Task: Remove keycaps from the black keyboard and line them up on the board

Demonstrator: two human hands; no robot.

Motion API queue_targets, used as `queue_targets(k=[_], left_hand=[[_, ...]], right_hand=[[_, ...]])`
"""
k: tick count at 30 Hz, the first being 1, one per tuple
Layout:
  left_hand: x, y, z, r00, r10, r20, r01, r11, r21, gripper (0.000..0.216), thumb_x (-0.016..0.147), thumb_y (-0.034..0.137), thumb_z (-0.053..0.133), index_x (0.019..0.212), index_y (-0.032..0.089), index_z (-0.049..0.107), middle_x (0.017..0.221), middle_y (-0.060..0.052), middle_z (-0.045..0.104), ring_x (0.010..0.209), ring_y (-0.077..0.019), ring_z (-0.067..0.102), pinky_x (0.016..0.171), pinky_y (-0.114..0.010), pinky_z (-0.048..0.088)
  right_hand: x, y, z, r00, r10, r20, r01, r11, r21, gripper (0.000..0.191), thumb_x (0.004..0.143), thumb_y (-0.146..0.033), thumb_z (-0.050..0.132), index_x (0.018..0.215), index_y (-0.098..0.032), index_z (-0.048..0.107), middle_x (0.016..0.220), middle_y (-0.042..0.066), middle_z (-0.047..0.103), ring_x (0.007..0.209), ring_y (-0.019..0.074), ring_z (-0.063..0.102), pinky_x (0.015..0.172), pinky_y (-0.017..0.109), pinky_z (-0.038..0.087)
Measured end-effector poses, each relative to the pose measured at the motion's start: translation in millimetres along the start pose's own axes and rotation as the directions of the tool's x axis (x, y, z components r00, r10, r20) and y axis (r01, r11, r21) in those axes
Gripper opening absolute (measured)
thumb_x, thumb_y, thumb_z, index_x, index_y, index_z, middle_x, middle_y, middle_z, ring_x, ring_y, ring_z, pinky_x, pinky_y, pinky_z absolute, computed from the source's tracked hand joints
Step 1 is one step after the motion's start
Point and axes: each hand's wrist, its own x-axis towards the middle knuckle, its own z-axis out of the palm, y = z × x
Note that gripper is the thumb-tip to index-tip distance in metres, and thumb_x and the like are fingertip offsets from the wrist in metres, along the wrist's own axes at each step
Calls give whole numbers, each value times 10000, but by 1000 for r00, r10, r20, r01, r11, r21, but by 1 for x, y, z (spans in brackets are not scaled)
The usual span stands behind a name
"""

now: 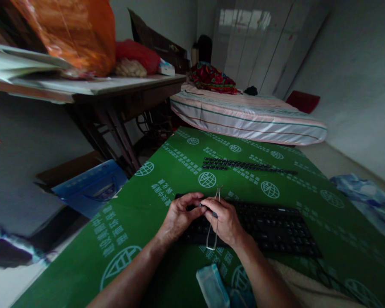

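Note:
A black keyboard (269, 229) lies on the green printed table cover (141, 205) in front of me. My left hand (179, 216) rests curled on the keyboard's left end, its fingertips pinching something small and dark at the keys. My right hand (223, 220) is closed around a thin wire keycap puller (213, 222), whose loop hangs below my palm and whose prongs stick up above my fingers. The two hands touch at the fingertips. Rows of loose black keycaps (244, 164) lie lined up farther back on the cover.
A pale blue packet (211, 284) lies near the front edge between my forearms. A wooden table (122, 92) piled with bags and papers stands at left, a blue box (90, 186) beneath it. A striped mattress (247, 115) lies behind.

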Motion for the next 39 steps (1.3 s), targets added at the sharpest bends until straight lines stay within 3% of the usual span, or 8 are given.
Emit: queue_targets(k=[5, 9, 13, 18, 21, 26, 39], left_hand=[[-1, 2, 1, 999, -34, 18, 35, 999, -37, 314, 667, 251, 700, 949, 133, 629, 786, -28, 693, 716, -156, 621, 662, -247, 494], [-2, 4, 1, 999, -48, -6, 48, 999, 15, 312, 697, 278, 683, 964, 130, 623, 828, -42, 706, 758, -166, 633, 729, -263, 491], [-2, 1, 0, 1000, -13, 1, 13, 992, 124, 297, 715, 292, 661, 966, 137, 627, 809, -36, 708, 760, -172, 637, 750, -275, 491], [-2, -3, 0, 999, 33, 31, -39, 970, 239, 272, 737, 296, 630, 961, 141, 629, 803, -36, 708, 767, -177, 646, 752, -286, 500], [-3, 0, 0, 998, 39, 42, -49, 953, 298, 250, 746, 289, 615, 950, 147, 631, 809, -37, 709, 779, -179, 651, 753, -288, 503], [-4, 3, -1, 997, 62, 38, -71, 929, 363, 208, 763, 275, 599, 943, 176, 637, 808, -16, 705, 773, -165, 652, 751, -277, 502], [-4, -4, -2, 994, 91, 64, -107, 931, 350, 172, 775, 246, 607, 938, 195, 629, 799, -1, 681, 763, -146, 643, 710, -240, 495]], right_hand=[[2, -2, -3, 1000, 24, 2, -24, 1000, -9, 267, 806, -114, 498, 1020, -204, 629, 946, 72, 665, 866, 177, 613, 792, 281, 491], [9, 11, -20, 997, 71, -14, -72, 994, -77, 216, 800, -160, 548, 991, -195, 643, 870, 55, 685, 775, 164, 632, 716, 247, 493], [25, 48, -49, 973, 230, -14, -226, 938, -263, 192, 780, -209, 593, 956, -234, 666, 809, 23, 705, 678, 148, 645, 646, 232, 481], [47, 103, -73, 907, 421, 26, -340, 766, -546, 213, 758, -266, 625, 962, -254, 682, 797, 27, 718, 712, 182, 655, 619, 247, 453], [54, 127, -76, 871, 487, 61, -354, 709, -610, 223, 760, -291, 625, 975, -278, 682, 758, 7, 718, 674, 163, 646, 598, 230, 432], [60, 148, -72, 855, 514, 77, -369, 705, -605, 226, 752, -289, 631, 971, -286, 689, 758, 1, 720, 679, 154, 649, 605, 221, 431], [78, 163, -65, 831, 545, 110, -390, 712, -584, 267, 740, -292, 639, 1002, -282, 690, 869, 23, 728, 769, 179, 667, 659, 244, 467]])
